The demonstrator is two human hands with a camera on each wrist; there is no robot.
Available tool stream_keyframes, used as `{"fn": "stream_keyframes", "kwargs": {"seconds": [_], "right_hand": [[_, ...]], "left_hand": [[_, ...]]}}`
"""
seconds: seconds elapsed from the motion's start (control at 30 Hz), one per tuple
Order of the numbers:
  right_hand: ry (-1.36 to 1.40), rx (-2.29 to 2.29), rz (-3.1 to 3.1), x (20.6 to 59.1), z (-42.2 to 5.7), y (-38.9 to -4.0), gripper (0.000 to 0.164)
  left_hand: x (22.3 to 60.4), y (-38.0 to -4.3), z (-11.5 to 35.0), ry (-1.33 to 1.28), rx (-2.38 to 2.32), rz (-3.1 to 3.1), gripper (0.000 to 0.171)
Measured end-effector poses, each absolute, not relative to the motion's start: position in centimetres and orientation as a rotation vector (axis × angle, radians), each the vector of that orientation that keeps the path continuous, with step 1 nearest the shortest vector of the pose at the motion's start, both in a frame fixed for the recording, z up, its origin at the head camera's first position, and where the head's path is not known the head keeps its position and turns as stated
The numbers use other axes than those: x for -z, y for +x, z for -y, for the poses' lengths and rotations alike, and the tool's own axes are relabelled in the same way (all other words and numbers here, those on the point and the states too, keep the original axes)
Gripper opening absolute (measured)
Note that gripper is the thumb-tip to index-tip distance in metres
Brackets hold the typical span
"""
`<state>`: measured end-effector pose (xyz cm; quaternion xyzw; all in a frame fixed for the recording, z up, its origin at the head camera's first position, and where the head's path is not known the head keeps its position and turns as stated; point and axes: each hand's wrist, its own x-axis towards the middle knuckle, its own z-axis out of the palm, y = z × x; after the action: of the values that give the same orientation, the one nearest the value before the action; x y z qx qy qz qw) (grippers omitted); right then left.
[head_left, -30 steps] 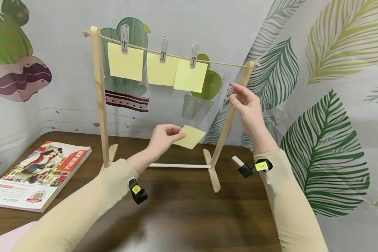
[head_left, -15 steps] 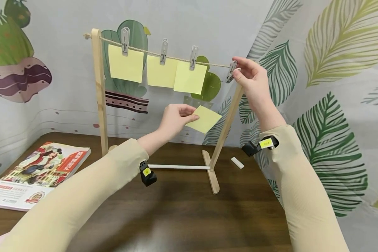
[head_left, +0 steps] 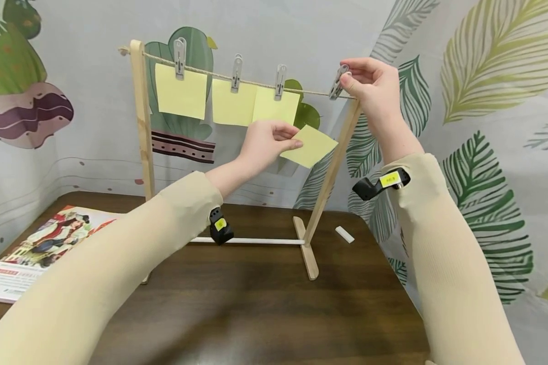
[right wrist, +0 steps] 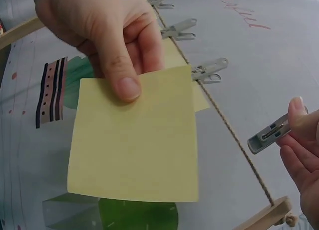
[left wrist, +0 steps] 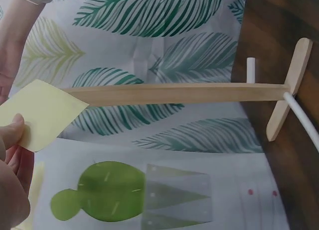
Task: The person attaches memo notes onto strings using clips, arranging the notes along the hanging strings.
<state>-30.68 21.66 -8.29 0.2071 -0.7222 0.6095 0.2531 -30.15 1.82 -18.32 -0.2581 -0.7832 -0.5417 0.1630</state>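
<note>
My left hand (head_left: 267, 143) pinches a yellow sticky note (head_left: 311, 147) by one edge, thumb in front, below the rope's right part. In the right wrist view the note (right wrist: 133, 140) faces the camera, flat and blank. A grey clothespin (head_left: 339, 82) is held between the thumb and fingers of my right hand (head_left: 378, 88), its tip at the twine rope (head_left: 317, 93) close to the right post. Three yellow notes hang from the rope, the leftmost (head_left: 181, 94) apart and the other two overlapping, each under its own grey clothespin (head_left: 236, 73).
A wooden frame with a left post (head_left: 141, 116) and a right post (head_left: 331, 177) carries the rope; a white rod (head_left: 255, 241) joins its feet. A small white stick (head_left: 344, 234) lies right of it. A magazine (head_left: 50, 243) lies at the left, partly behind my sleeve.
Both hands have risen. The left brings its note up and right toward the rope; the right lifts its clothespin from beside the right post up to the rope.
</note>
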Motion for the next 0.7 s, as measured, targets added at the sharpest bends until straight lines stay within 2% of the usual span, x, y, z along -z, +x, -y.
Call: {"fn": "stream_keyframes", "kwargs": {"seconds": [0.43,0.7], "right_hand": [[0.4,-1.674,2.011,6.6,-21.2,-31.3,0.01],[0.35,-1.671,2.005,6.5,-20.8,-31.7,0.019]], "left_hand": [[16.5,-31.4,-2.5,-0.617,1.626,2.204,0.03],[17.1,-32.0,-3.1,-0.558,1.71,2.16,0.029]]}}
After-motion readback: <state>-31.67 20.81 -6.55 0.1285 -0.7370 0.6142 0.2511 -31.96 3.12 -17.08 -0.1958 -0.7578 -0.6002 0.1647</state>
